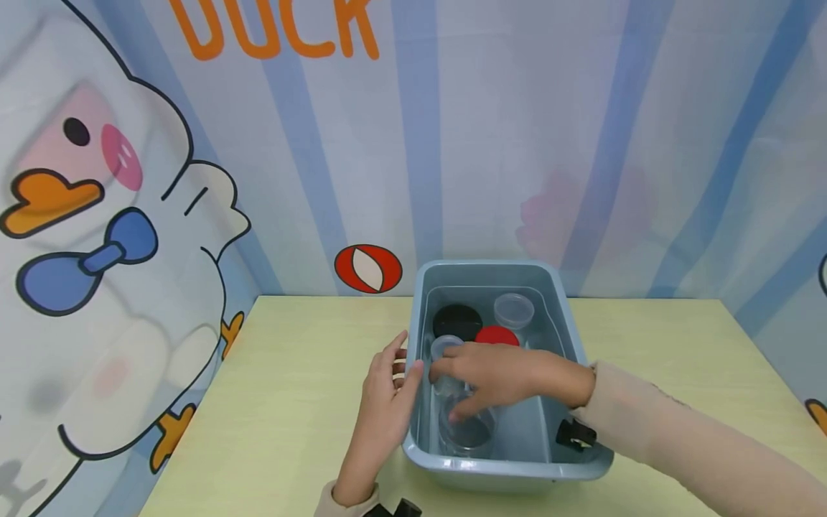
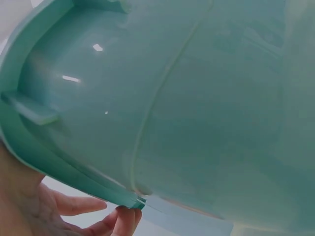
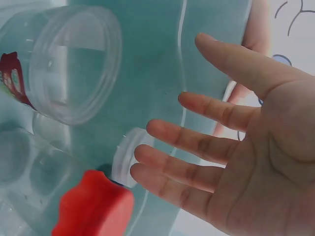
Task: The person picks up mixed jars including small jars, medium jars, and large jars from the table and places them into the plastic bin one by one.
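Observation:
A blue-grey plastic bin (image 1: 584, 449) stands on the table, holding several containers. My right hand (image 1: 494, 372) reaches down into it with fingers spread, above a clear round jar (image 1: 466, 434). In the right wrist view the palm faces the camera and nothing lies in the hand (image 3: 241, 142); the clear jar (image 3: 110, 64) stands apart from it. Close to the fingertips are a small pale-lidded container (image 1: 446, 343) and a red-topped one (image 1: 497, 334). My left hand (image 1: 382, 413) rests against the bin's left rim, fingertips touching its edge in the left wrist view.
Toward the back of the bin sit a black round-topped container (image 1: 457, 319) and a clear round one (image 1: 515, 311). The bin's far end stands close to a printed cloth backdrop (image 1: 484, 143). Pale yellow tabletop (image 1: 291, 388) extends on both sides.

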The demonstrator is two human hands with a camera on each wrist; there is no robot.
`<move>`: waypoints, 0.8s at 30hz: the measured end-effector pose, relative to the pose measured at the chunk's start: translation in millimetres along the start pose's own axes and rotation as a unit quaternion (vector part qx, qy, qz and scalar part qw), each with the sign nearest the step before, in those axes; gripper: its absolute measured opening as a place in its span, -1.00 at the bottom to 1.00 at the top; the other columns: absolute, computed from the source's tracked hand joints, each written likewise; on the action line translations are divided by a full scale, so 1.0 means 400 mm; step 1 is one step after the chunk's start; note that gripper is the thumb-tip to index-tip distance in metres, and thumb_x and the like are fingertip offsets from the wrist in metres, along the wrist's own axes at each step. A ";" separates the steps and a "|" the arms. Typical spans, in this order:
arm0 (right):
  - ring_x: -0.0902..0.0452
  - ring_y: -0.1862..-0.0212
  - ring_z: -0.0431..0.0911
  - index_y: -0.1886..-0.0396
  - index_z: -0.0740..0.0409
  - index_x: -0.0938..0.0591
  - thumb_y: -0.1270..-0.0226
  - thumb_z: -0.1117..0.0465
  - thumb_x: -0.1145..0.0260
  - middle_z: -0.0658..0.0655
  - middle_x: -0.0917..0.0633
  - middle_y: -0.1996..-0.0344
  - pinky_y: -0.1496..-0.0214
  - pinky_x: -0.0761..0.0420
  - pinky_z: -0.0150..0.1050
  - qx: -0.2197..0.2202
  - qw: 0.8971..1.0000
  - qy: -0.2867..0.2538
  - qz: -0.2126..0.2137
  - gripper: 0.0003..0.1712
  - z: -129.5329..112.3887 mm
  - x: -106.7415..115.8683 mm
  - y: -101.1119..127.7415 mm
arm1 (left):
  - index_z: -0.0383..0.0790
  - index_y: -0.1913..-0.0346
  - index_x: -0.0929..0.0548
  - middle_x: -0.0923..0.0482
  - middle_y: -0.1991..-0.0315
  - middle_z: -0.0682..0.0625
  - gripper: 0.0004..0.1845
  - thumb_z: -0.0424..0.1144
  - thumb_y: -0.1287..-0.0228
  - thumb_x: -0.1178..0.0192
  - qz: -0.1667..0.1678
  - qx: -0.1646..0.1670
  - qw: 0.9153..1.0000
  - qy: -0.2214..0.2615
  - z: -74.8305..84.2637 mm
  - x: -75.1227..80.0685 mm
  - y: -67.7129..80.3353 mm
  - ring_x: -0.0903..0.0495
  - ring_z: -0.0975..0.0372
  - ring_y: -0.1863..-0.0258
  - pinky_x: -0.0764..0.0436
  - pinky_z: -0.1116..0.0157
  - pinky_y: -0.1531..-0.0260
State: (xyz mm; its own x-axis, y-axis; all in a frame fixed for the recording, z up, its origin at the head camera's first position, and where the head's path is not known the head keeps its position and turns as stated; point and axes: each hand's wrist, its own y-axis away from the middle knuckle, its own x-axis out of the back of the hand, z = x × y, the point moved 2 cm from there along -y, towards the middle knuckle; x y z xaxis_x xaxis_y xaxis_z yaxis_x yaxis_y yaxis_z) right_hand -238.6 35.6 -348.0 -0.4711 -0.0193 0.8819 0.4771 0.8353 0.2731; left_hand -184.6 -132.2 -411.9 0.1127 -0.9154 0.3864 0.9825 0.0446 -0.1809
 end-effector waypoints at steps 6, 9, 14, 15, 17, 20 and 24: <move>-0.48 -0.03 -0.17 -0.16 -0.03 -0.54 -0.27 -0.03 -0.46 -0.08 -0.53 0.01 -0.04 -0.57 -0.23 0.016 0.999 -0.011 0.032 -0.48 -0.002 0.035 0.033 | -0.18 -0.50 -0.26 -0.39 -0.22 -0.15 -0.42 -0.09 -0.53 -0.05 0.000 -0.007 1.000 0.004 0.002 0.001 -0.001 -0.46 -0.01 -0.17 -0.51 -0.05 -0.15; -0.46 0.06 -0.16 -0.19 -0.03 -0.52 -0.30 -0.04 -0.43 -0.09 -0.51 0.04 0.04 -0.55 -0.23 0.018 0.999 -0.018 0.047 -0.47 0.000 0.049 0.048 | -0.14 -0.51 -0.26 -0.39 -0.24 -0.14 -0.41 -0.06 -0.53 -0.05 0.004 -0.001 1.000 -0.001 0.001 0.004 -0.002 -0.45 -0.01 -0.18 -0.50 -0.05 -0.16; -0.43 0.03 -0.13 -0.26 0.00 -0.51 -0.32 -0.06 -0.41 -0.08 -0.49 0.00 0.01 -0.54 -0.18 0.002 0.998 -0.032 0.062 -0.42 0.009 0.066 0.075 | -0.12 -0.51 -0.27 -0.39 -0.26 -0.16 -0.40 -0.02 -0.52 -0.07 0.010 0.001 1.000 -0.007 0.003 0.015 -0.003 -0.45 -0.03 -0.20 -0.49 -0.04 -0.18; -0.42 -0.04 -0.11 -0.27 0.00 -0.51 -0.33 -0.07 -0.40 -0.07 -0.49 -0.04 -0.04 -0.54 -0.16 -0.003 0.997 -0.035 0.067 -0.42 0.012 0.070 0.080 | -0.12 -0.50 -0.27 -0.39 -0.26 -0.16 -0.39 0.00 -0.52 -0.06 0.011 -0.004 1.000 -0.009 0.005 0.018 -0.004 -0.44 -0.04 -0.20 -0.48 -0.05 -0.18; -0.42 -0.13 -0.05 -0.28 0.02 -0.50 -0.34 -0.07 -0.39 -0.03 -0.50 -0.10 -0.12 -0.53 -0.10 -0.007 0.996 -0.036 0.083 -0.41 0.018 0.078 0.092 | -0.13 -0.51 -0.27 -0.38 -0.28 -0.16 -0.38 0.03 -0.51 -0.06 0.011 -0.017 1.000 -0.016 0.010 0.025 -0.006 -0.42 -0.04 -0.22 -0.46 -0.06 -0.20; -0.43 -0.19 0.01 -0.32 0.07 -0.49 -0.36 -0.08 -0.36 0.03 -0.51 -0.18 -0.18 -0.52 -0.02 -0.007 0.992 -0.027 0.121 -0.38 0.029 0.089 0.110 | -0.13 -0.52 -0.26 -0.36 -0.34 -0.14 -0.35 0.09 -0.51 -0.04 0.008 -0.037 0.999 -0.035 0.017 0.034 -0.014 -0.38 0.00 -0.28 -0.42 -0.05 -0.23; -0.38 -0.29 0.09 -0.36 0.10 -0.47 -0.39 -0.10 -0.33 0.11 -0.48 -0.27 -0.26 -0.46 0.10 -0.011 0.985 -0.020 0.170 -0.34 0.045 0.099 0.135 | -0.10 -0.53 -0.24 -0.26 -0.43 -0.10 -0.31 0.15 -0.49 -0.03 0.000 -0.051 0.996 -0.070 0.025 0.045 -0.023 -0.28 0.01 -0.38 -0.32 -0.15 -0.29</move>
State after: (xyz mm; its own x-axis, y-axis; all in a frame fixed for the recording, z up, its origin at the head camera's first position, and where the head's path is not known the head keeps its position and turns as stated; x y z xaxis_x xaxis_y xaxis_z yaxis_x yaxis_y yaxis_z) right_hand -244.8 89.7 -305.2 -0.3104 0.2822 0.9078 0.6275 0.7781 -0.0273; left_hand -190.2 -145.3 -394.3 0.1385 -0.8503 0.5077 0.9632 -0.0036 -0.2689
